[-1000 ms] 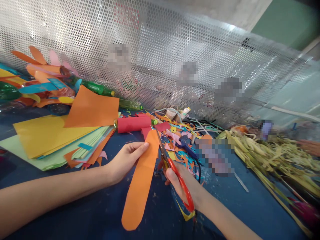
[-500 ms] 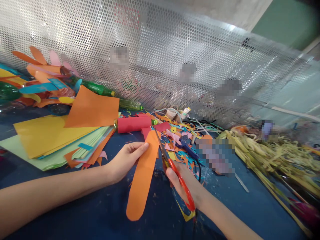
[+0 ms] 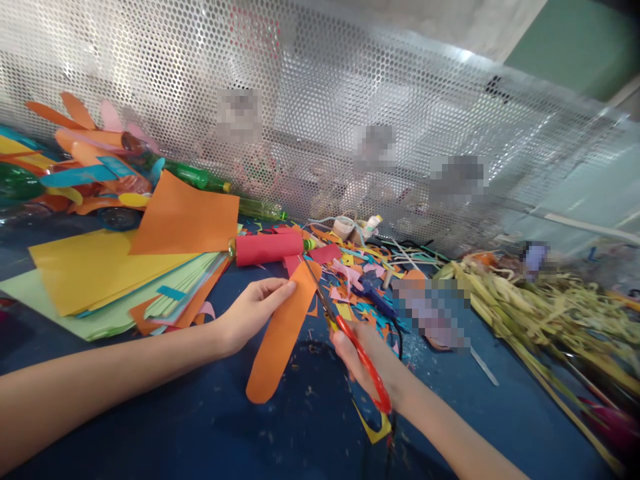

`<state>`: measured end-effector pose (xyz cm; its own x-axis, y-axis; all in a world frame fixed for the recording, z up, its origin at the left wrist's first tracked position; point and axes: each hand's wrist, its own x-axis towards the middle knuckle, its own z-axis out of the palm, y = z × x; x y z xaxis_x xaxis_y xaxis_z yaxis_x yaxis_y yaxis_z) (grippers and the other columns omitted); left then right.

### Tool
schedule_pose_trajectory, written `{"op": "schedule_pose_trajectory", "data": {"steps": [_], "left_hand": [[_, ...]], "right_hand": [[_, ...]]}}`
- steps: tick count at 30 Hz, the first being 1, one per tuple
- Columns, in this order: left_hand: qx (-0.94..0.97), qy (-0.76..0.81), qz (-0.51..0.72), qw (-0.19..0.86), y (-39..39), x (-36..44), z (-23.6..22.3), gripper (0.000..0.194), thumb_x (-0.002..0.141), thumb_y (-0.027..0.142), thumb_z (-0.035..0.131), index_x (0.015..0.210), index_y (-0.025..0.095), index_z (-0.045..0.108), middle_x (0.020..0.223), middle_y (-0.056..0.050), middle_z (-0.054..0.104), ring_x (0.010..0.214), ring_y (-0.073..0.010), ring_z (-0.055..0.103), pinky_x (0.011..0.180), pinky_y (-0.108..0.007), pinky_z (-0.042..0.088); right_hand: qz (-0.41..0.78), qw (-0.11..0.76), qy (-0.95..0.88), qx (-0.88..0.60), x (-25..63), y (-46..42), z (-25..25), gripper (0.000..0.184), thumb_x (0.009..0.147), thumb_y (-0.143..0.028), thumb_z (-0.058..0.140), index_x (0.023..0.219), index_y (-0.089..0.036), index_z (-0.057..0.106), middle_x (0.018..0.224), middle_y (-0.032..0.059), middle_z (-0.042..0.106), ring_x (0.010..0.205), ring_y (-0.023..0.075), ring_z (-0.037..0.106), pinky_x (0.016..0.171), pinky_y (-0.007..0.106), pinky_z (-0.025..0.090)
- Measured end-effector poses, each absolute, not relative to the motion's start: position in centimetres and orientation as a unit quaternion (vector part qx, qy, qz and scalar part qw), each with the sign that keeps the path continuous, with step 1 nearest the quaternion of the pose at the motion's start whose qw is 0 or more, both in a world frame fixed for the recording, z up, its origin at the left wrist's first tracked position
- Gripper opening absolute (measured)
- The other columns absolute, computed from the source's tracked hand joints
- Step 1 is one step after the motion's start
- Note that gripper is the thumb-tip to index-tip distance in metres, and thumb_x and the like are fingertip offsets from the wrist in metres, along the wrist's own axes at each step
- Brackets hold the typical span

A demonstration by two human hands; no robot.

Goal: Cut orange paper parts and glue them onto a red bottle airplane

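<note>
One twist of the orange paper strip (image 3: 279,341), left hand (image 3: 253,312) pinching, right hand (image 3: 379,348) clasping red-handled scissors (image 3: 345,327) alongside, could ruin it.

Behind the paper strip (image 3: 280,340), a bottle (image 3: 270,249) lies beside scraps (image 3: 344,311).

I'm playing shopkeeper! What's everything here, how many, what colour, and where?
long rounded paper strip: one, orange, front centre
red-handled metal scissors: one, red, centre right
paper-wrapped bottle: one, red, beyond strip
flat paper sheets: many, orange, yellow, pale green, left
small paper scraps: many, mixed colours, centre
long-bodied tool: one, dark blue, among scraps
plastic bottles: several, green, back left
petal-shaped paper pieces: many, mixed colours, far left
stringy plant stalks: many, yellow-green, right
small capped bottle: one, white, back centre
perforated screen: one, silvery, behind
flat tabletop: one, dark blue, underneath
left hand: one, bare, holding strip
right hand: one, bare, holding scissors
</note>
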<state>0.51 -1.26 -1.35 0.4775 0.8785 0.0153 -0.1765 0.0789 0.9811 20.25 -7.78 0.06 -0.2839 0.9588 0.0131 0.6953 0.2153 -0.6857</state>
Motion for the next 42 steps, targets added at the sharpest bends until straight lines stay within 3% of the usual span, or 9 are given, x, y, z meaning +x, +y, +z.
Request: {"op": "schedule_pose_trajectory", "data": {"steps": [14, 18, 23, 26, 29, 32, 35, 38, 42], "left_hand": [[0.65, 0.374, 0.35, 0.561, -0.1, -0.3, -0.4, 0.037, 0.08, 0.05, 0.049, 0.075, 0.015, 0.059, 0.059, 0.003, 0.051, 0.05, -0.009, 0.042, 0.046, -0.02, 0.027], [0.693, 0.358, 0.349, 0.52, 0.9, -0.5, -0.9, 0.036, 0.083, 0.047, 0.046, 0.077, 0.015, 0.061, 0.07, 0.0, 0.058, 0.059, -0.0118, 0.05, 0.052, -0.022, 0.036], [0.752, 0.395, 0.425, 0.312, 1.1, -0.6, -1.2, 0.019, 0.081, 0.032, 0.051, 0.09, 0.016, 0.057, 0.084, -0.004, 0.059, 0.077, -0.0157, 0.054, 0.072, -0.029, 0.042], [0.773, 0.401, 0.457, 0.183, -0.8, -0.1, -0.7, 0.012, 0.079, 0.028, 0.052, 0.081, 0.016, 0.052, 0.078, -0.003, 0.054, 0.076, -0.0161, 0.05, 0.072, -0.029, 0.04], [0.848, 0.309, 0.3, 0.309, -3.7, 0.5, -0.6, 0.026, 0.086, 0.031, 0.041, 0.068, 0.017, 0.054, 0.063, 0.001, 0.052, 0.06, -0.012, 0.049, 0.059, -0.024, 0.038], [0.811, 0.286, 0.189, 0.473, -5.6, 1.0, -1.1, 0.031, 0.089, 0.041, 0.035, 0.082, 0.018, 0.054, 0.066, 0.0, 0.055, 0.057, -0.0116, 0.05, 0.053, -0.022, 0.039], [0.733, 0.287, 0.209, 0.58, -5.8, 1.1, -1.8, 0.031, 0.087, 0.046, 0.037, 0.101, 0.02, 0.045, 0.069, 0.002, 0.05, 0.059, -0.0128, 0.051, 0.054, -0.024, 0.042], [0.666, 0.286, 0.262, 0.637, -5.0, 1.1, -2.1, 0.033, 0.086, 0.047, 0.04, 0.105, 0.019, 0.039, 0.072, 0.001, 0.049, 0.063, -0.0133, 0.051, 0.059, -0.027, 0.044], [0.642, 0.231, 0.363, 0.635, -4.3, 0.8, -2.1, 0.036, 0.079, 0.043, 0.056, 0.103, 0.021, 0.039, 0.102, -0.007, 0.047, 0.08, -0.0147, 0.051, 0.07, -0.03, 0.044]], "right_hand": [[0.286, 0.19, -0.734, -0.586, 20.3, -7.7, 0.6, 0.048, 0.082, -0.06, 0.039, 0.057, -0.021, 0.026, 0.052, -0.0056, 0.023, 0.043, 0.0077, 0.024, 0.042, 0.022, 0.017], [0.294, 0.172, -0.726, -0.597, 20.5, -7.5, 0.5, 0.048, 0.082, -0.061, 0.037, 0.058, -0.021, 0.028, 0.052, -0.0051, 0.027, 0.042, 0.0077, 0.027, 0.04, 0.022, 0.017], [0.296, 0.165, -0.727, -0.598, 20.7, -7.1, 0.1, 0.048, 0.083, -0.062, 0.033, 0.059, -0.021, 0.028, 0.05, -0.0049, 0.03, 0.04, 0.0079, 0.029, 0.04, 0.022, 0.02], [0.305, 0.178, -0.727, -0.589, 20.7, -7.0, 0.1, 0.048, 0.083, -0.062, 0.034, 0.058, -0.021, 0.028, 0.048, -0.0049, 0.031, 0.04, 0.0081, 0.03, 0.039, 0.022, 0.023], [0.324, 0.213, -0.741, -0.549, 20.5, -7.3, 0.0, 0.048, 0.084, -0.06, 0.032, 0.057, -0.021, 0.03, 0.047, -0.0045, 0.033, 0.04, 0.0086, 0.032, 0.039, 0.022, 0.026], [0.364, 0.269, -0.739, -0.499, 20.2, -8.1, -0.5, 0.048, 0.085, -0.061, 0.031, 0.061, -0.02, 0.035, 0.049, -0.0046, 0.034, 0.041, 0.0088, 0.034, 0.039, 0.022, 0.028], [0.414, 0.341, -0.71, -0.457, 19.8, -8.9, -1.1, 0.055, 0.079, -0.071, 0.025, 0.065, -0.02, 0.037, 0.051, -0.0049, 0.034, 0.041, 0.0088, 0.036, 0.039, 0.022, 0.03], [0.458, 0.406, -0.667, -0.424, 19.4, -9.4, -1.7, 0.063, 0.071, -0.08, 0.022, 0.064, -0.02, 0.037, 0.051, -0.0055, 0.033, 0.039, 0.0081, 0.034, 0.037, 0.021, 0.031], [0.492, 0.458, -0.615, -0.413, 18.8, -9.3, -2.2, 0.064, 0.07, -0.081, 0.02, 0.066, -0.02, 0.038, 0.053, -0.0059, 0.033, 0.038, 0.0069, 0.032, 0.035, 0.02, 0.031]]}}
